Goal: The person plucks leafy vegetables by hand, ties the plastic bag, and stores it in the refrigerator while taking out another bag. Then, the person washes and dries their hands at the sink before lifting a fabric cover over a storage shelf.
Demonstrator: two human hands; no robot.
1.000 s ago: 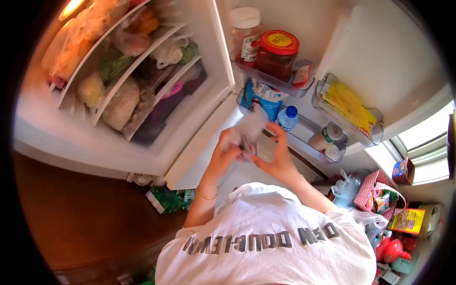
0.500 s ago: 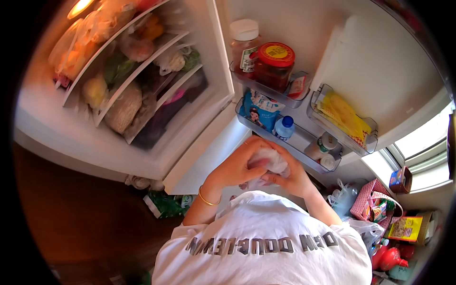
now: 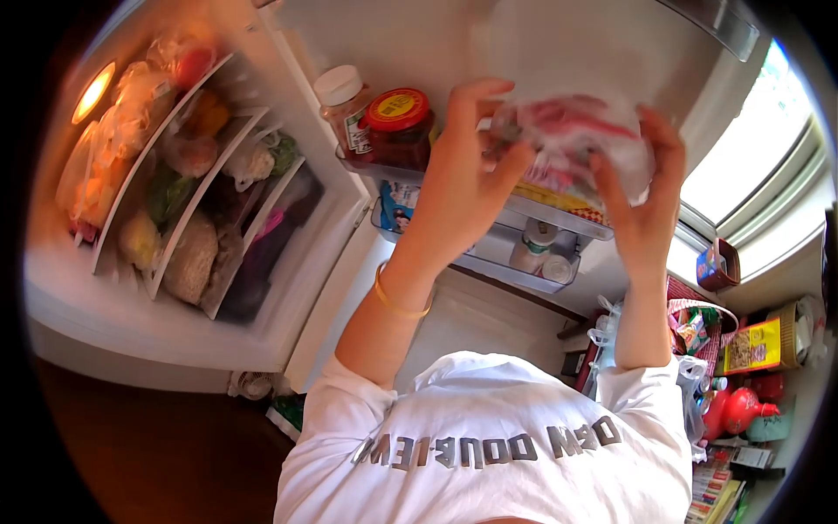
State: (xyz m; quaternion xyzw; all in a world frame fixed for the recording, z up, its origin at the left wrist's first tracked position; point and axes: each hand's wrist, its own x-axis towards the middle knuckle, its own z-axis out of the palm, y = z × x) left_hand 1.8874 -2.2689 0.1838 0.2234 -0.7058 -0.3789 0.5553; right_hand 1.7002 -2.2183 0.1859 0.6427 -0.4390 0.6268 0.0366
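A clear plastic bag [image 3: 580, 131] with reddish contents is up at the fridge door, blurred by motion. My left hand [image 3: 476, 166] grips its left side, thumb beneath and fingers partly behind it. On the right side, my right hand [image 3: 644, 188] holds the bag between thumb and fingers. Just below the bag, a yellow packet [image 3: 563, 203] lies in a door bin [image 3: 559, 220], partly hidden by the bag. To the left of my left hand stand a red-lidded jar [image 3: 399, 131] and a white-capped bottle [image 3: 345, 109].
The open fridge [image 3: 188, 327] on the left has shelves [image 3: 185, 223] of bagged food. A lower door bin [image 3: 497, 271] holds a can and a blue packet [image 3: 399, 205]. A window [image 3: 751, 131], a pink basket [image 3: 720, 327] and red bottles [image 3: 738, 410] are at right.
Both hands have moved up and to the right with the bag, from near my chest to the door bin. My view has turned right, and the hands are farther apart.
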